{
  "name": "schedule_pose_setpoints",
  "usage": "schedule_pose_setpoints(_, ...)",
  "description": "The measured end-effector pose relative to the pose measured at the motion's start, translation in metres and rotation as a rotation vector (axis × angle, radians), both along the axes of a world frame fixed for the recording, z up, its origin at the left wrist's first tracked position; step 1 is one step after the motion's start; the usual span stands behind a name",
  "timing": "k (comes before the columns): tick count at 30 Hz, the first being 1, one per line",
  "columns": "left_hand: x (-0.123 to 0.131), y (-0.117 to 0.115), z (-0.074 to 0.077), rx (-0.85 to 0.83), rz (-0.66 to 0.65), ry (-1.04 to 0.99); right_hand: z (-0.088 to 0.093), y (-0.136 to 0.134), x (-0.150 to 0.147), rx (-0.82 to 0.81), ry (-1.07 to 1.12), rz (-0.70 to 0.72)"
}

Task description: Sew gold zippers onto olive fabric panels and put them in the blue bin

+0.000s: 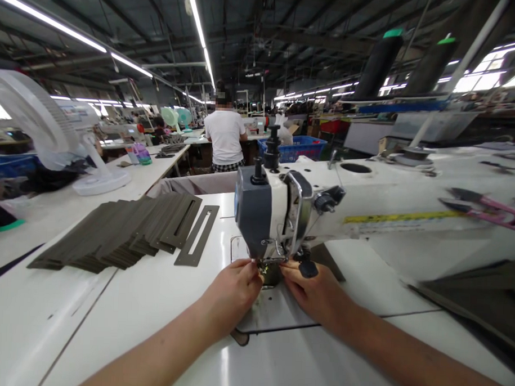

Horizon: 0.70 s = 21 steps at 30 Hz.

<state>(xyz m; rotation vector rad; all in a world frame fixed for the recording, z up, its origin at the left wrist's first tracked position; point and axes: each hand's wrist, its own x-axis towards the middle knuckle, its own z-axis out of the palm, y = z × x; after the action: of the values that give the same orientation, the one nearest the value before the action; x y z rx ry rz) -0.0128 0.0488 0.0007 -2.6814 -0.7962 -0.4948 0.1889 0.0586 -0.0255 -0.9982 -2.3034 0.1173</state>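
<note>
My left hand (232, 290) and my right hand (315, 293) lie side by side under the head of a white and grey sewing machine (282, 208). Both have their fingers curled and pinched at the needle and presser foot (269, 266), on something small that the hands hide. A dark olive fabric piece (242, 337) pokes out beneath my left wrist on the metal plate (274, 312). A fanned stack of several dark olive rectangular frame pieces (125, 233) lies on the table to the left, with one piece (197, 236) set apart.
Pink scissors (489, 209) rest on the machine arm. More olive fabric (482, 299) lies at the right. A white fan (44, 129) stands at the left. A person in a white shirt (224, 136) stands ahead near a blue basket (297, 148). Black thread cones (378, 65) rise behind.
</note>
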Motion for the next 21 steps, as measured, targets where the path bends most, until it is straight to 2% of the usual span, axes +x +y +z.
schedule_pose_setpoints(8,-0.001,0.001,-0.002,-0.059,0.058,0.002,0.006,0.000,0.002,0.056,-0.053,0.006)
schedule_pose_setpoints(11,-0.004,0.000,0.000,-0.075,0.068,-0.021,0.014,-0.004,0.010,0.153,-0.180,-0.195)
schedule_pose_setpoints(13,-0.004,-0.009,0.004,-0.064,0.047,-0.069,0.018,-0.017,0.013,0.197,-0.315,-0.350)
schedule_pose_setpoints(14,-0.002,-0.016,0.006,-0.063,0.035,-0.100,0.019,-0.027,0.012,0.214,-0.366,-0.379)
schedule_pose_setpoints(16,0.005,-0.034,0.009,-0.082,-0.018,-0.154,0.018,-0.052,0.009,0.249,-0.386,-0.314)
schedule_pose_setpoints(18,0.014,-0.052,0.011,-0.139,-0.100,-0.153,0.012,-0.081,0.003,0.261,-0.281,-0.181)
schedule_pose_setpoints(21,0.024,-0.066,0.008,-0.211,-0.205,-0.138,0.002,-0.119,0.004,0.118,-0.091,-0.012)
